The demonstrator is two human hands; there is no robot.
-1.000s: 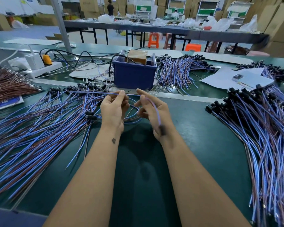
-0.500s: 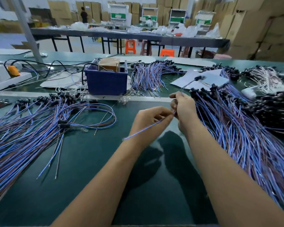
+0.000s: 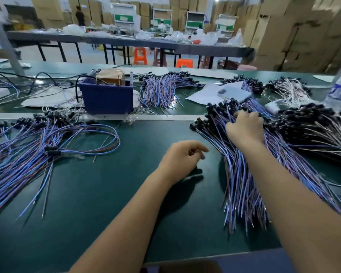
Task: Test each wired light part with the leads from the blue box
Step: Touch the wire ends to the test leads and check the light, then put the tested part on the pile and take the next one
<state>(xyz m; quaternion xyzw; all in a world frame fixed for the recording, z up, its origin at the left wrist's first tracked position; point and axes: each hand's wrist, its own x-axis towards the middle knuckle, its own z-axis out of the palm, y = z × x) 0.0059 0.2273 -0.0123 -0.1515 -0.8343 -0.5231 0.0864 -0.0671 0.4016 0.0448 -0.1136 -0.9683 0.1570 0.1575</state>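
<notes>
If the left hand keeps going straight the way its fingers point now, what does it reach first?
The left hand hovers with loosely curled, empty fingers pointing right. Going straight on, it would probably first meet the pile of blue and brown wired light parts that the right hand rests on, though depth is hard to judge.

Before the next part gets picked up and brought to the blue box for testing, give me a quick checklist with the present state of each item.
1. Right hand on the pile of wired parts on the right: ok, it rests on the black ends of that pile.
2. One single part separated in the fingers: cannot tell, they are buried among the wires.
3. Left hand free to take a wire: ok, loosely curled over the green mat, holding nothing.
4. Blue box in view and unblocked: ok, it stands behind the mat, left of the hands.
5. Test leads laid ready: cannot tell, wires near the box are too tangled to tell apart.
</notes>
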